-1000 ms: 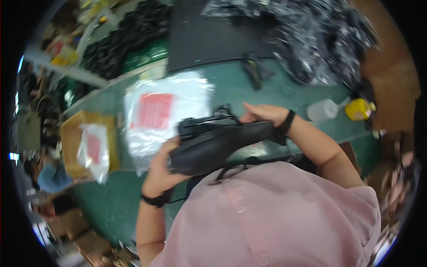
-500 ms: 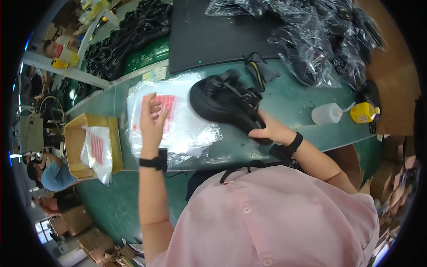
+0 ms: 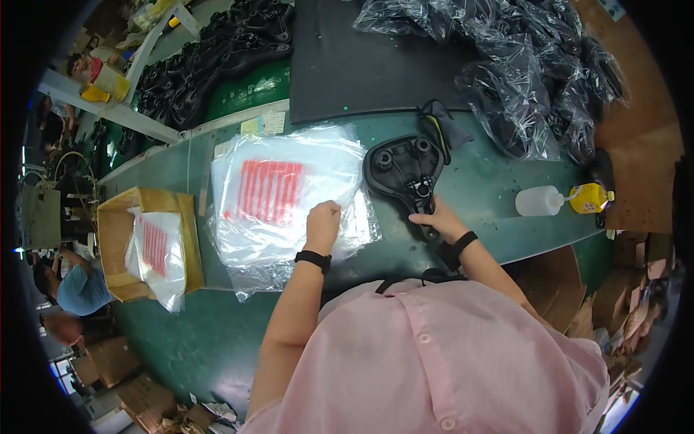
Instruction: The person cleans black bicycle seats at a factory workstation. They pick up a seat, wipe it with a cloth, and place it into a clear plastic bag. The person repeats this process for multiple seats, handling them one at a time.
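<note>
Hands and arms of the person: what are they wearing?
Both forearms are bare, with no gloves on either hand. The left hand has a black band round its wrist, like a watch or bracelet. The right hand has a black band round its wrist too. Higher up, the arms go into a light pink shirt with small round buttons.

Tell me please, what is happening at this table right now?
A person in a pink shirt works at a green table. The left hand pinches the top sheet of a stack of clear plastic bags with red print. The right hand rests on the narrow end of a black bicycle saddle, which lies upside down beside the bags. More saddles already wrapped in plastic are piled further back.
</note>
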